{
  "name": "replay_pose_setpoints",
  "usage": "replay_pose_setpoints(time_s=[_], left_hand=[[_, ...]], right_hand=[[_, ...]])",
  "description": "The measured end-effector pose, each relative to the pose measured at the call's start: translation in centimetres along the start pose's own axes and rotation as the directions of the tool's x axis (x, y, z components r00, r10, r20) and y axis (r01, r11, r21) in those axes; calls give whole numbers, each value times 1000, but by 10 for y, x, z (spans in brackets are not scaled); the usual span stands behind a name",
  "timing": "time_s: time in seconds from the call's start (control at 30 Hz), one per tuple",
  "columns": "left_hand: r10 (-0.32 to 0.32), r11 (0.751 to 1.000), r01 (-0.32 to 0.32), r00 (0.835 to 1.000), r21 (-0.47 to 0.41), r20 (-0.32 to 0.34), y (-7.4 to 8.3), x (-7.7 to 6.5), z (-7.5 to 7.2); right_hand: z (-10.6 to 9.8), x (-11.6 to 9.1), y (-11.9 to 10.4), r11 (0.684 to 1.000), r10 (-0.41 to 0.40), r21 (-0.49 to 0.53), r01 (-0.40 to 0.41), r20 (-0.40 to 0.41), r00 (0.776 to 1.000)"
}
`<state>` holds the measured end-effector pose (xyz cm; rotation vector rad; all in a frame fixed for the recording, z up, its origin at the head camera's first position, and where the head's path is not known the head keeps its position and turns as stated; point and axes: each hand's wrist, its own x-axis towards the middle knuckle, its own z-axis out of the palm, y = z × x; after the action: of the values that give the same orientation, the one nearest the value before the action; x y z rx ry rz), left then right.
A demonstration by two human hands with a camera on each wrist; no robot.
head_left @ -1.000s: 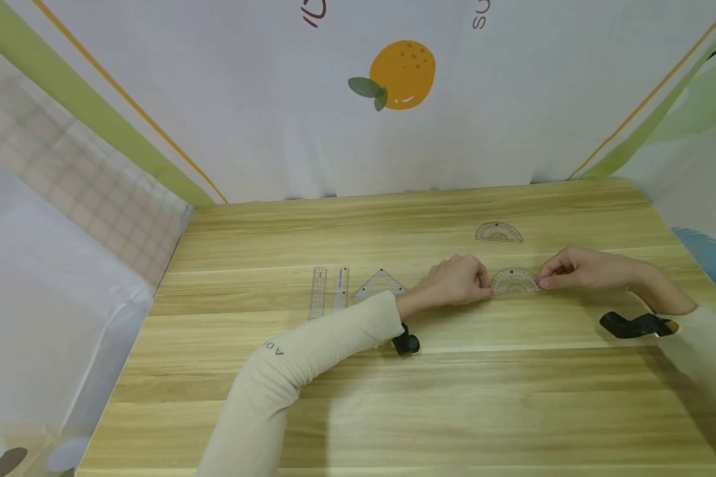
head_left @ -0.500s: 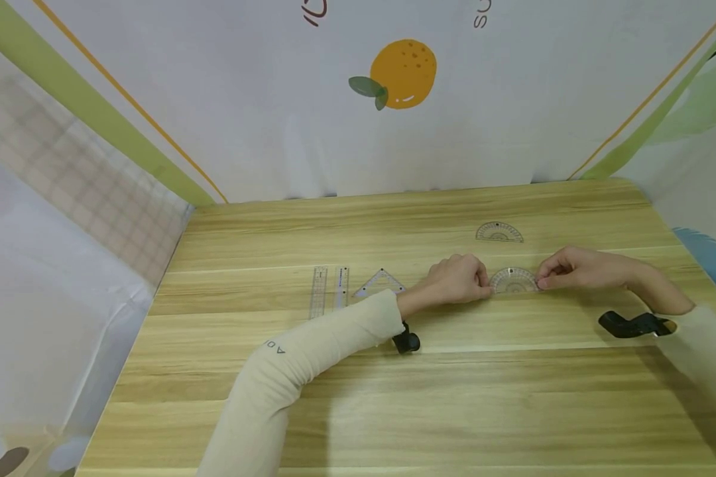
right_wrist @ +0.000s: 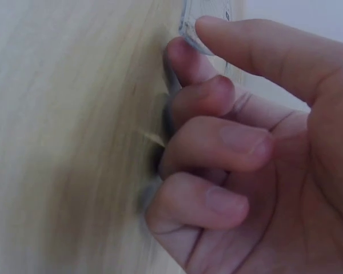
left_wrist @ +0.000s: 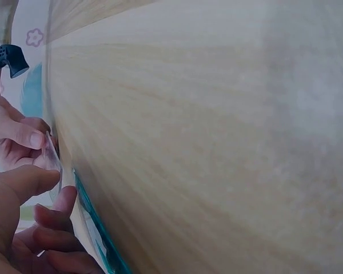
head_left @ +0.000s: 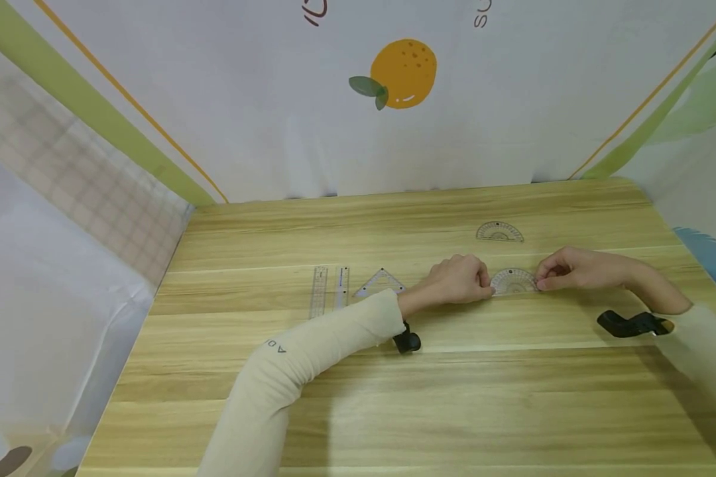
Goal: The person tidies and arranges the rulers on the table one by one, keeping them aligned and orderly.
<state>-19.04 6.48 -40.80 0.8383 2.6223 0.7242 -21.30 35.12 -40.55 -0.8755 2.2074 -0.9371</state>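
A clear protractor [head_left: 514, 280] lies between both hands, its curved side facing away from me. My left hand [head_left: 455, 279] pinches its left corner between thumb and fingers. At the opposite corner, my right hand [head_left: 579, 268] pinches it too; the right wrist view shows the thumb and index finger on the protractor's corner [right_wrist: 204, 34], the other fingers curled. The left wrist view catches the protractor [left_wrist: 52, 160] nearly edge-on between the two hands. Beyond it, a second clear protractor [head_left: 499, 232] lies flat on the table.
Left of the hands lie a clear set square [head_left: 380, 283], partly behind the left sleeve [head_left: 310, 351], and two clear rulers, one narrow ruler [head_left: 342, 285] and one wider ruler [head_left: 319, 291]. The wooden table [head_left: 453, 411] ends at a printed cloth wall [head_left: 262, 132].
Both hands keep their pinch on the protractor, which stays in nearly the same place with only a slight shift in its tilt. The other tools have not moved.
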Motion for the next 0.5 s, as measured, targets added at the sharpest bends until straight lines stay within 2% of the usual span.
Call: replay_pose_setpoints(time_s=[0.5], left_hand=[[-6, 1000, 6, 1000, 9, -9, -1, 1, 0]], right_hand=[[0, 0, -5, 1000, -10, -2, 10, 16, 1000]])
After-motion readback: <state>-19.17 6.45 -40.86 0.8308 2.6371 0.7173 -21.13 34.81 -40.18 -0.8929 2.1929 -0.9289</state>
